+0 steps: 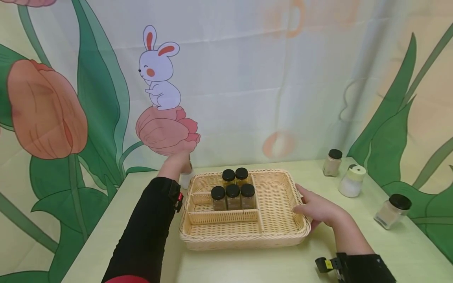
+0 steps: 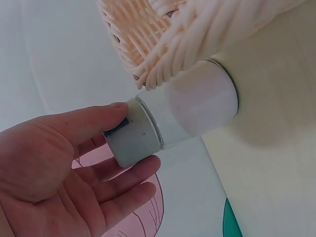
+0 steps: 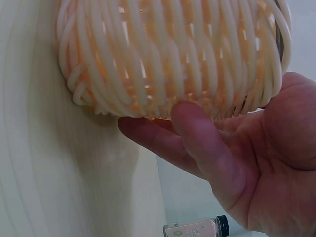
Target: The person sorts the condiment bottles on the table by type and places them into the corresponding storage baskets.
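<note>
My left hand (image 1: 178,163) pinches the pale lid (image 2: 136,136) of a glass seasoning jar (image 2: 197,101) between thumb and fingers. This jar has white contents and stands on the table beside the basket's back left corner. My right hand (image 1: 320,206) grips the right rim of the woven basket (image 1: 244,237), thumb over the edge and fingers underneath, as the right wrist view shows. Several black-lidded spice jars (image 1: 232,198) stand inside the basket's left compartments. The basket's right compartment (image 1: 276,200) shows its bare woven floor.
On the right side of the table (image 1: 354,228) stand a black-lidded jar (image 1: 332,163), a pale-lidded jar of white contents (image 1: 352,181) and another black-lidded jar (image 1: 392,211). A printed curtain (image 1: 240,86) hangs behind the table.
</note>
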A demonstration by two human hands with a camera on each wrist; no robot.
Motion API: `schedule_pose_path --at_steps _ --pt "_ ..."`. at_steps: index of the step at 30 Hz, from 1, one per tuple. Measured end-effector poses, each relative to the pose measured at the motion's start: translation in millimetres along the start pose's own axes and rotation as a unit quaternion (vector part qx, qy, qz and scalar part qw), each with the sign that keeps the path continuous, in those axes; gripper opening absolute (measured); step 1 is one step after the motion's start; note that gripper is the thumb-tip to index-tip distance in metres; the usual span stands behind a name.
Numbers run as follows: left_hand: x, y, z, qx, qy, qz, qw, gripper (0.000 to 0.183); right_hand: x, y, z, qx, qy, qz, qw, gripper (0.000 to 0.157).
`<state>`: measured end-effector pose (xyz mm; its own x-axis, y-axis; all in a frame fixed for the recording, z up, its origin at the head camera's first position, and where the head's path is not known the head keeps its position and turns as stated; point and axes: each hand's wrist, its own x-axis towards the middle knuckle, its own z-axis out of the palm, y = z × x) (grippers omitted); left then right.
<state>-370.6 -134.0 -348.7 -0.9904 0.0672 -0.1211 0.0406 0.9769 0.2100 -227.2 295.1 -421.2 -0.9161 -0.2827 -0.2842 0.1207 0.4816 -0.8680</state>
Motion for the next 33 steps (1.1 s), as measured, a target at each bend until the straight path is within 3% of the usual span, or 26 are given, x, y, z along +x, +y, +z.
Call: schedule_pose_path --at_steps 4,15,33 --pt "-0.4 -3.0 -1.1 -0.004 -0.007 0.008 0.9999 0.042 0 0 -0.7 0.0 0.0 -0.002 1.0 0.09" --pt "6.0 -10.7 4.2 -0.028 -0.008 -0.008 0.9995 0.05 2 2 -1.0 -0.001 0.0 0.007 1.0 0.091" --pt "-8.0 -18.4 -4.3 -0.073 0.006 0.013 0.9972 0.046 2 4 -0.8 -0.002 0.004 0.004 1.0 0.09"
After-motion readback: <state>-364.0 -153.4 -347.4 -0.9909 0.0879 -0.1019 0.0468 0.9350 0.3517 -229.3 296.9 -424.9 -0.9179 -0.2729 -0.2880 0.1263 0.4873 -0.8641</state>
